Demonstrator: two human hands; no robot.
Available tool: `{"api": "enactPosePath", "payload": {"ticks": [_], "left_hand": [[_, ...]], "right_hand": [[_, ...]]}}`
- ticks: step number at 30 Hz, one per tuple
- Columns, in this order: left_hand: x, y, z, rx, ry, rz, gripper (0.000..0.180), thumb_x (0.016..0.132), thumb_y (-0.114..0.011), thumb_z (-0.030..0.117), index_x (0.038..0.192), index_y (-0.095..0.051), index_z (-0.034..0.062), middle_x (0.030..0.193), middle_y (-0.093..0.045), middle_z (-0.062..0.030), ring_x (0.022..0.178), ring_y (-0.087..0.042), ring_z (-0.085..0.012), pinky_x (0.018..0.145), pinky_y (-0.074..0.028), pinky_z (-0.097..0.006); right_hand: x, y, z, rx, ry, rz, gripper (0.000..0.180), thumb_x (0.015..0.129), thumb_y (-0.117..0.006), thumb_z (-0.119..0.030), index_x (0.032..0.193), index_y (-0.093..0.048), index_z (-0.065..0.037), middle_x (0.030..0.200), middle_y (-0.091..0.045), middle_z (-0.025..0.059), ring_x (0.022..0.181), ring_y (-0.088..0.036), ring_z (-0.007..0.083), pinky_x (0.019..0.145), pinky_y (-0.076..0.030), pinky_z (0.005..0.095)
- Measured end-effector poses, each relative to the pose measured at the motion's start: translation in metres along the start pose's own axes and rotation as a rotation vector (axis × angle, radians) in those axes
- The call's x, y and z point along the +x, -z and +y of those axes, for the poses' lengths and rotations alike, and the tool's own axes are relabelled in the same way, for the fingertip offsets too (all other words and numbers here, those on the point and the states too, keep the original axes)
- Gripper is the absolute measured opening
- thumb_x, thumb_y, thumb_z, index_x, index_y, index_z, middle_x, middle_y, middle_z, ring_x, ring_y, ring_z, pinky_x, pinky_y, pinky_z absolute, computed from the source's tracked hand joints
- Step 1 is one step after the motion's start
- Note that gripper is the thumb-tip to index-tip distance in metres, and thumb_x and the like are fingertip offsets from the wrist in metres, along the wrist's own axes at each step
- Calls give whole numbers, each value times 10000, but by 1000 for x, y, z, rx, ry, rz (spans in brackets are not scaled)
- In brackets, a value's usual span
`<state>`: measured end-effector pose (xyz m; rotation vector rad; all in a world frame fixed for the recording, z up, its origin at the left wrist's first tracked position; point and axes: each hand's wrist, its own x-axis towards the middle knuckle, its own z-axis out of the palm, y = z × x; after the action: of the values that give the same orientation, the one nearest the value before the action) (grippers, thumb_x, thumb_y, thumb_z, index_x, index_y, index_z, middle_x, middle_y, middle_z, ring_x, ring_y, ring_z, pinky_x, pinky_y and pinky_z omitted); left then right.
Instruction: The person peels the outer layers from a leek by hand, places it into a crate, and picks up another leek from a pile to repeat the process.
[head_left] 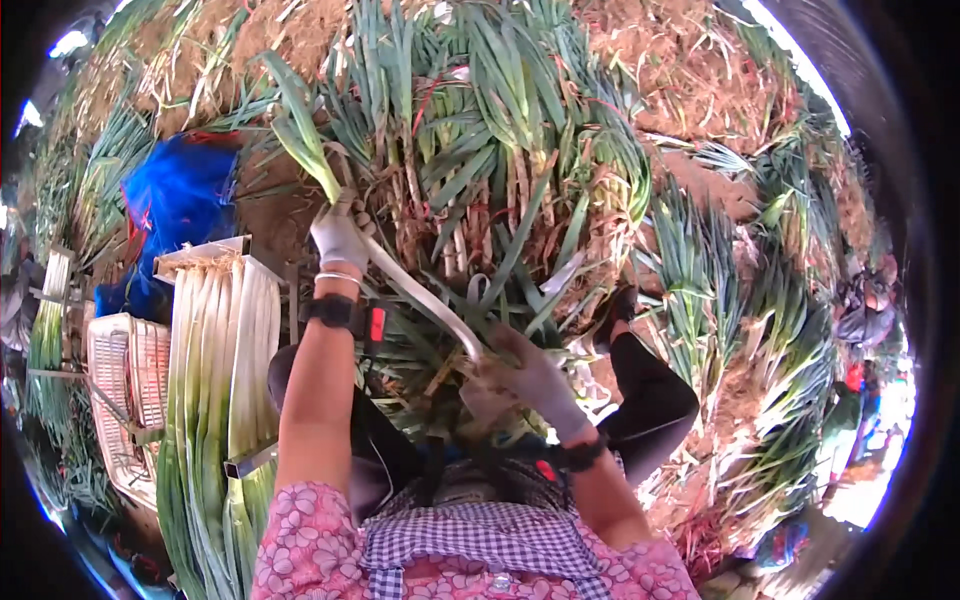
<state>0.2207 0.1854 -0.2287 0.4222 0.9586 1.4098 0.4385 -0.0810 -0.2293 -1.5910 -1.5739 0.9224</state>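
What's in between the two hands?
One long leek. Its white stalk runs from the left hand, which grips it near the green leaves, down to the right hand at the root end. The head view shows it.

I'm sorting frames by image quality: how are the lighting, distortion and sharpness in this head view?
Head view: strong fisheye bending with a dark round rim; daylight blows out the right edge; the left hand and right hand on the leek are fairly sharp, the trimmed leek stack is bright but readable, and detail towards the rim is smeared.
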Motion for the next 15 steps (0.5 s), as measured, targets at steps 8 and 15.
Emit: {"api": "enactPosePath", "payload": {"ticks": [8,15], "left_hand": [[23,30,7,86,-44,216,96,854,-621,110,806,-549,71,634,-503,-18,468,-436,-119,425,-333,-259],[28,21,45,128,-271,283,141,862,-617,147,762,-535,92,611,-482,19,469,-418,-91,418,-327,-247]], "right_hand": [[-12,-14,-44,455,-346,-263,284,905,-568,-144,1151,-583,-2,853,-596,47,697,-585,93,613,-482,240],[-43,73,-20,408,-477,229,360,917,-484,-51,1257,-521,61,968,-629,61,767,-583,63,666,-489,200]]}}
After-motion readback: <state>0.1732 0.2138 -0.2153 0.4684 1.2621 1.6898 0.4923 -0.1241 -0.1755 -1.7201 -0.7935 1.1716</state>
